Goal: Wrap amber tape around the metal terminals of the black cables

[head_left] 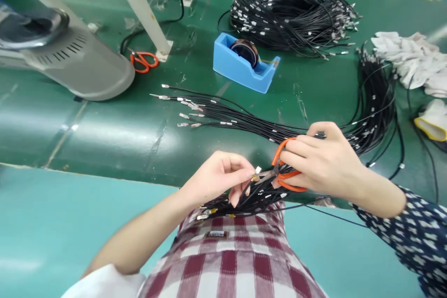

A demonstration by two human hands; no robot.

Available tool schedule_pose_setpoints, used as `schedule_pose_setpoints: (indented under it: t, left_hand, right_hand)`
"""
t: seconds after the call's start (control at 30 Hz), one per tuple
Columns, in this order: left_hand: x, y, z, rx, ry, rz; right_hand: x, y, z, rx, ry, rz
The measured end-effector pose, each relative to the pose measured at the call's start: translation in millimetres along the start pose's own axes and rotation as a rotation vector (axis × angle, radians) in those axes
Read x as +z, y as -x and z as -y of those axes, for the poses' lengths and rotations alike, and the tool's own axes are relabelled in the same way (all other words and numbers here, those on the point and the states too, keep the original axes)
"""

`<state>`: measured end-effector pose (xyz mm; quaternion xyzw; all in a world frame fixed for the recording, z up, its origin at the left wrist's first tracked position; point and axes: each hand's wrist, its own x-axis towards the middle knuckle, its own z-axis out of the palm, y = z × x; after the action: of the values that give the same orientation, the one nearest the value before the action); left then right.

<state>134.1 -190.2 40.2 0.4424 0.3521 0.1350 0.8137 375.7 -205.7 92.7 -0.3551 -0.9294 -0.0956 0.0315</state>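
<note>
My right hand (316,158) is closed around a pair of orange-handled scissors (292,182), their blades pointing left. Just off the blade tips, my left hand (232,174) pinches the end of a black cable (246,191) that carries a small white tag and a bit of yellow. Beneath both hands a bunch of black cables (258,200) lies along the table's front edge, against the checked apron. Behind them another bundle of black cables (237,116) stretches across the table, with white tags and metal tips at its left end.
A blue tape dispenser (240,67) stands behind the cables. Farther back is a large coil of black cables (289,16). Grey equipment (94,65) and a second pair of orange scissors (143,62) are at left. White gloves (412,60) lie at right by more cables (377,93).
</note>
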Motion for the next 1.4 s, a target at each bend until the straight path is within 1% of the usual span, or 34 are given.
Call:
schedule_pose_setpoints:
  t: [0.17, 0.37, 0.47, 0.6, 0.73, 0.87, 1.07, 1.27, 1.4]
  left_hand:
    - [-0.2, -3, -5, -0.028, 0.005, 0.103]
    - [-2.5, -7, -7, -0.073, 0.032, 0.227]
    - [-3.2, -10, -6, -0.079, 0.042, 0.282]
    - [-4.2, -11, -4, -0.072, 0.029, 0.344]
    - [-4.6, -12, -2, -0.072, 0.032, 0.397]
    - [-3.6, -13, -3, -0.091, 0.022, 0.415]
    - [-3.8, -15, -3, -0.096, 0.062, 0.461]
    - [-4.9, -16, -1, -0.122, 0.106, 0.466]
    - [-5.5, -17, 1, -0.13, 0.12, 0.482]
  right_hand:
    - [-13, -3, -1, -0.09, 0.092, 0.025]
    - [-27, -3, -1, -0.171, 0.124, 0.124]
    - [-32, -6, 0, -0.193, 0.124, 0.161]
    - [-39, -10, 4, -0.225, 0.147, 0.168]
    - [-40, -12, 4, -0.261, 0.128, 0.196]
    - [-36, -10, 3, -0.269, 0.063, 0.25]
    - [-38, -9, 7, -0.251, 0.088, 0.205]
    - [-37, -11, 11, -0.197, 0.038, 0.224]
    - [-36, -9, 11, -0.22, 0.046, 0.225]
